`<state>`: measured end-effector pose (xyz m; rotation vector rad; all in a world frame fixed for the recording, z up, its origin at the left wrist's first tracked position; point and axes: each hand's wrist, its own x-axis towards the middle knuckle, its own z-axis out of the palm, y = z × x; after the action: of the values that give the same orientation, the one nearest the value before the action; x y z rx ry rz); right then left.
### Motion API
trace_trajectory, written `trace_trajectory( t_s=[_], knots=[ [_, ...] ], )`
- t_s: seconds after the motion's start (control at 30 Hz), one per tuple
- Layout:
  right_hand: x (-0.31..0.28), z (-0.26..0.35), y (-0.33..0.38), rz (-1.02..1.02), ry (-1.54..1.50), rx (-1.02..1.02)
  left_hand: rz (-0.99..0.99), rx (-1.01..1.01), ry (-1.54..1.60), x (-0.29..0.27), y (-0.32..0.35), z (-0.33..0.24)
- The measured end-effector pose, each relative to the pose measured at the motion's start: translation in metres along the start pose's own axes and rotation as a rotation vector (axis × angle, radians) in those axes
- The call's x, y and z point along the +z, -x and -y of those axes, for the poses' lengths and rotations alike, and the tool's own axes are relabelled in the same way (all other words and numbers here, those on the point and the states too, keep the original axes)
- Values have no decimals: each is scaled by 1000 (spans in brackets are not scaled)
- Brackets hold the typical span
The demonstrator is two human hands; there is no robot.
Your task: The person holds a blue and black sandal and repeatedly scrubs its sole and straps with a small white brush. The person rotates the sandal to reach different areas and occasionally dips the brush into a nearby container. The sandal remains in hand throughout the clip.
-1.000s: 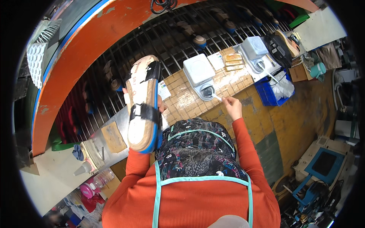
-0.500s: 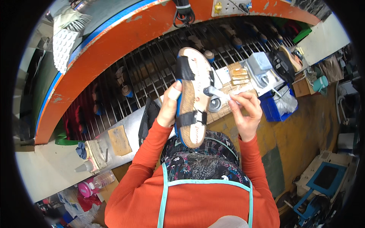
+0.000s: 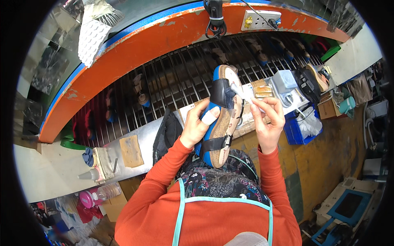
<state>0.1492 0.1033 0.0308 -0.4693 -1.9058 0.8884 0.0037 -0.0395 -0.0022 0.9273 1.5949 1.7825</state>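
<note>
My left hand (image 3: 196,129), with white tape round its thumb, grips a sandal (image 3: 223,128) by its side. The sandal has a cork sole, black straps and a blue last inside it, and it stands tilted with its toe end away from me. My right hand (image 3: 269,123) pinches a slim pale tool (image 3: 237,89) between thumb and fingers. The tool's tip reaches the front strap's edge; its exact kind is too small to make out. A grey pot (image 3: 284,81) and a tray of amber-coloured pieces (image 3: 262,91) lie beyond my right hand.
Behind the sandal runs a rack of metal rods (image 3: 164,76) bearing several sandals, under an orange arched frame (image 3: 164,35). A blue basket (image 3: 292,133) with a plastic bag hangs at right. Black cloth (image 3: 166,133) and a tan pad (image 3: 131,151) lie at left.
The sandal has turned onto its side, showing more blue and cork, and shifted right. The tool's tip has moved from the sole's middle edge up to the front strap.
</note>
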Motion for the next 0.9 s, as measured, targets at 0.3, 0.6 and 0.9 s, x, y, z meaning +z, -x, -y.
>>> trace_trajectory(
  t_s=[0.3,0.6,0.9],
  knots=[
    [1,-3,-25,1,44,-57,22,36,-86,-3,-1,1],
    [-13,-15,-25,96,40,-122,77,-20,57,-4,-16,-3],
    [-26,-20,-7,148,194,-206,118,-180,195,2,-25,-9]
  ],
)
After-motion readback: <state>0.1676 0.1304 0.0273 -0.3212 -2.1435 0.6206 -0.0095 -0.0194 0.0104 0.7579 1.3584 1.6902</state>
